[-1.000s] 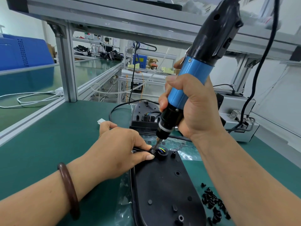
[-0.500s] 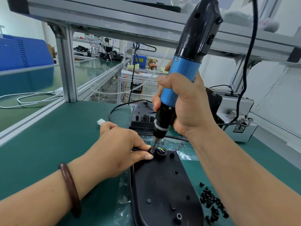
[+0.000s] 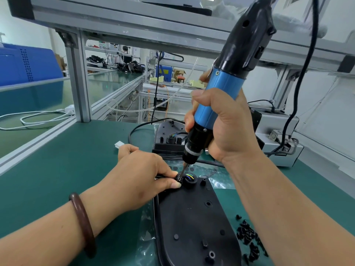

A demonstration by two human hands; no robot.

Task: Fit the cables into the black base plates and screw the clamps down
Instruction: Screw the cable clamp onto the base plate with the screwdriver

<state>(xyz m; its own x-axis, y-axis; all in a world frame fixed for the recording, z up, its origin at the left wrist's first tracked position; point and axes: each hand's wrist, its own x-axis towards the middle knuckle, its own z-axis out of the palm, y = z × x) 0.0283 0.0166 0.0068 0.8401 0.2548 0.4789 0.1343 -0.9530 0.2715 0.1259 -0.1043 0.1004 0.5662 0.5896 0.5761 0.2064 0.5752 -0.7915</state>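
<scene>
The surface (image 3: 57, 169) is dark green. The base plate (image 3: 192, 217) is black, and the little wires (image 3: 189, 176) at its 12 o'clock end are yellow, blue and green. The cable (image 3: 160, 177) at their 9 o'clock is black. The screwdriver (image 3: 217, 100) is bright blue in the middle and black at both ends. The screws (image 3: 247, 235) at the plate's 3 o'clock are black. The bracelet (image 3: 82, 223) is dark brown.

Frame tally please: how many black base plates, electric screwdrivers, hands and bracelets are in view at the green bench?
Black base plates: 2, near, far
Electric screwdriver: 1
Hands: 2, left hand pinching the cable, right hand gripping the screwdriver
Bracelet: 1
Total: 6
</scene>
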